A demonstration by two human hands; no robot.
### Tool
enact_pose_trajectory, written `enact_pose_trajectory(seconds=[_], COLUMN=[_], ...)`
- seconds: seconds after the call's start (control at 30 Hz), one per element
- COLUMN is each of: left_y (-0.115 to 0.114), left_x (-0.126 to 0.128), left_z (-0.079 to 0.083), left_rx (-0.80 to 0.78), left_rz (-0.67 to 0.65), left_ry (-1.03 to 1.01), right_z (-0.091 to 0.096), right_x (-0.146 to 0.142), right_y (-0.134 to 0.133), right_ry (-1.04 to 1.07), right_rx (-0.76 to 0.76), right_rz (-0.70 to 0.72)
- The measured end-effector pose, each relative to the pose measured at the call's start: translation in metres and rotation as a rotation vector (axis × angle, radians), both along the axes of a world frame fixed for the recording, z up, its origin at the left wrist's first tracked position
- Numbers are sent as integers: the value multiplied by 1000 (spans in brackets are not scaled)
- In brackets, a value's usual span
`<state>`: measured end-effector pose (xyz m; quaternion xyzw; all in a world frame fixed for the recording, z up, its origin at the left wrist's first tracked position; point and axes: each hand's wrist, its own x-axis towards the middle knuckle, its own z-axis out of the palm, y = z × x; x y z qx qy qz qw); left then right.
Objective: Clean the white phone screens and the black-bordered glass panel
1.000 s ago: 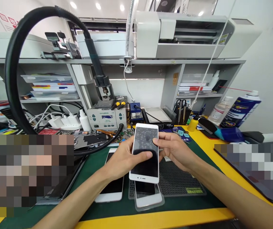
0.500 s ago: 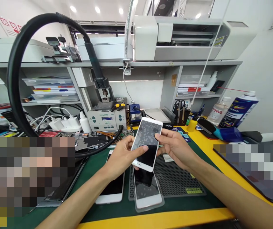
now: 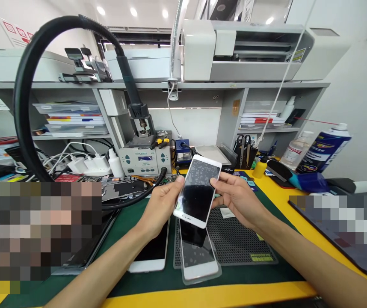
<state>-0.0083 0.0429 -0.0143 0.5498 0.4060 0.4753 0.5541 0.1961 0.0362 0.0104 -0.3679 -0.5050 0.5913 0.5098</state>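
A white smartphone (image 3: 198, 192) is held tilted above the work mat, its dark screen facing me and reflecting light spots. My left hand (image 3: 162, 205) grips its left edge, thumb along the side and fingers behind. On the opposite edge, my right hand (image 3: 236, 194) pinches the phone, thumb at the front rim. Directly below lies a second white phone (image 3: 199, 256), on a clear sleeve over a black perforated pad (image 3: 235, 239). Another white phone (image 3: 151, 250) rests on the green mat (image 3: 119, 265), partly hidden by my left forearm.
Behind stands a hot-air rework station (image 3: 146, 160) with a thick black hose (image 3: 23, 85) looping at left. Scissors and tools fill a black holder (image 3: 246, 154). A spray can (image 3: 323, 147) and clear bottle (image 3: 297, 149) stand right. A dark flat panel (image 3: 331, 239) lies at the right edge.
My left thumb has moved off the screen to the phone's left edge. The phone has turned slightly, and my right hand keeps its hold. The whole view has shifted a little.
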Motion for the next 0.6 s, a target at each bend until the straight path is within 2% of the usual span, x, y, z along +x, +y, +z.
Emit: enact_pose_trajectory(seconds=[0.13, 0.23, 0.37, 0.6], left_y=[-4, -5, -6, -11], left_x=[6, 8, 7, 6], left_z=[-2, -3, -1, 3], left_rx=[71, 106, 79, 135], left_rz=[-30, 6, 28, 56], left_ry=[-7, -4, -32, -42], right_z=[-1, -3, -4, -4], right_x=[-2, -3, -2, -2], right_y=[-2, -4, -5, -5], right_ry=[-17, -33, -34, -19], right_rx=[40, 102, 174, 181], right_rz=[28, 54, 69, 58])
